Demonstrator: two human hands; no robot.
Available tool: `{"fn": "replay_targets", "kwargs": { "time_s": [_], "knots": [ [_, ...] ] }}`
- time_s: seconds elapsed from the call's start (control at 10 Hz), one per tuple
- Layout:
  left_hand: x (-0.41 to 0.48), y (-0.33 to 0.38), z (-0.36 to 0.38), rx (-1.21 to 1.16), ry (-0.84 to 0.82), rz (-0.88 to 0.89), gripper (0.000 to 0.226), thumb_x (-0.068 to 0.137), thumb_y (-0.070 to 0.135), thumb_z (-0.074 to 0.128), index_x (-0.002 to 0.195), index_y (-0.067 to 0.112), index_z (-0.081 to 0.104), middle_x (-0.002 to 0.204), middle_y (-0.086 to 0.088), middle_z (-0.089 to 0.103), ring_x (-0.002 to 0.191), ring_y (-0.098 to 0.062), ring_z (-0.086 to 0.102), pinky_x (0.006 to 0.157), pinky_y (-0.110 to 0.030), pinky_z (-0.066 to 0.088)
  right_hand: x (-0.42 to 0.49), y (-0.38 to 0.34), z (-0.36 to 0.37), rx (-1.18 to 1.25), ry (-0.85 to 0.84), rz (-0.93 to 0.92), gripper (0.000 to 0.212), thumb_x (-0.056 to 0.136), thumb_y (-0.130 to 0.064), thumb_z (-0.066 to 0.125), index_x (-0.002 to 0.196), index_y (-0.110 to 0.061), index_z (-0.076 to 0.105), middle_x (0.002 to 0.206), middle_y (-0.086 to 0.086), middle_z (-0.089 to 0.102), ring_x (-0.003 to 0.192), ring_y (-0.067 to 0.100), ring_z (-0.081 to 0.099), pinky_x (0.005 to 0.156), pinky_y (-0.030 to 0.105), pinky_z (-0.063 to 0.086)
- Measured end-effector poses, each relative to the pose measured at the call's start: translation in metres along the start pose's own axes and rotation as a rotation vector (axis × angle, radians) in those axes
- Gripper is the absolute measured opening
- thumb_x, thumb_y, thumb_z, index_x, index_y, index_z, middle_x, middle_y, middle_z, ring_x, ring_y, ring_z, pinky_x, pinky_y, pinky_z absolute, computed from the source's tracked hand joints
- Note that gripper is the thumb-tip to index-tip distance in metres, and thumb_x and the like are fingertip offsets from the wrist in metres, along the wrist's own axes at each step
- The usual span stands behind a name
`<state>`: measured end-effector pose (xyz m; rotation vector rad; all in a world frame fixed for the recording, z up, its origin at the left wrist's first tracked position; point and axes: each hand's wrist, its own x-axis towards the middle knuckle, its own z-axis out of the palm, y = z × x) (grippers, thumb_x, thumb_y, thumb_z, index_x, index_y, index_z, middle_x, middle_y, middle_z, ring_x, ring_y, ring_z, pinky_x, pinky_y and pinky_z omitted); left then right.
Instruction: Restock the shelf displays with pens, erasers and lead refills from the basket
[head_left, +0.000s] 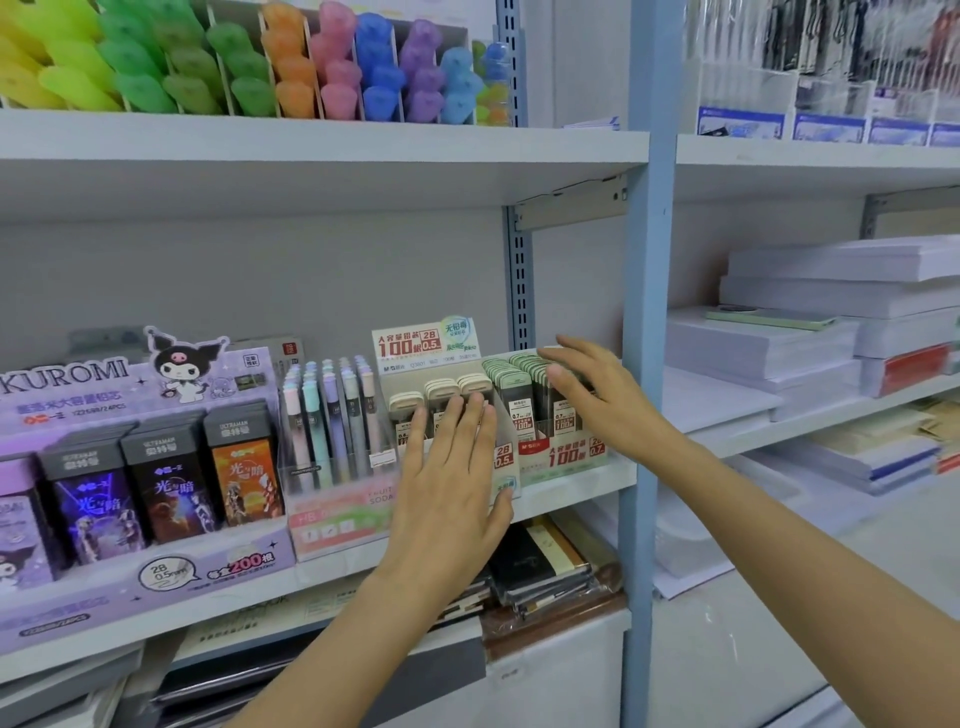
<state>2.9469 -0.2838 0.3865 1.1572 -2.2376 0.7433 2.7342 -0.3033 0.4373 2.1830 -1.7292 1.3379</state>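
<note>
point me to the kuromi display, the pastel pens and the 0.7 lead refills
kuromi display (67, 375): head view, on the header lettering
pastel pens (332, 415): head view, on a lilac pen's barrel
0.7 lead refills (522, 418): head view, on the front case's label

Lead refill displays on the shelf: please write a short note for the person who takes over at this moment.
Left hand: open, flat against the front of the 0.5 refill display, holds nothing.
Right hand: open, fingers over the rows in the 0.7 refill display, holds nothing.
Pen display stands left of them, untouched.
Done: both refill displays hold stock.
Left: basket not in view, so what remains to shelve cannot be told.
</note>
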Motion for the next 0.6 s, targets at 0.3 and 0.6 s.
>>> {"fn": "replay_targets", "kwargs": {
  "time_s": [0.3,0.6],
  "knots": [
    [-0.005,0.001,0.006,-0.007,0.004,-0.028,0.079,0.089,0.045,0.050,0.153,0.008,0.022,0.160,-0.011,0.020,0.148,-0.029,0.019,0.119,-0.055,0.012,-0.025,0.007,0.009,0.200,0.029,0.116,0.058,0.101,-0.044,0.037,0.154,-0.026,0.020,0.156,-0.004,0.031,0.140,0.008,0.030,0.113,0.030,0.028],
    [-0.013,-0.002,-0.001,-0.058,0.020,0.005,0.080,0.094,0.043,0.045,0.155,0.011,0.004,0.163,-0.007,0.001,0.150,-0.026,-0.001,0.121,-0.050,-0.003,-0.028,-0.008,0.000,0.177,0.081,0.141,0.062,0.100,-0.036,0.046,0.154,-0.025,0.017,0.160,0.003,0.018,0.147,0.018,0.018,0.116,0.049,0.028]
  ]
}}
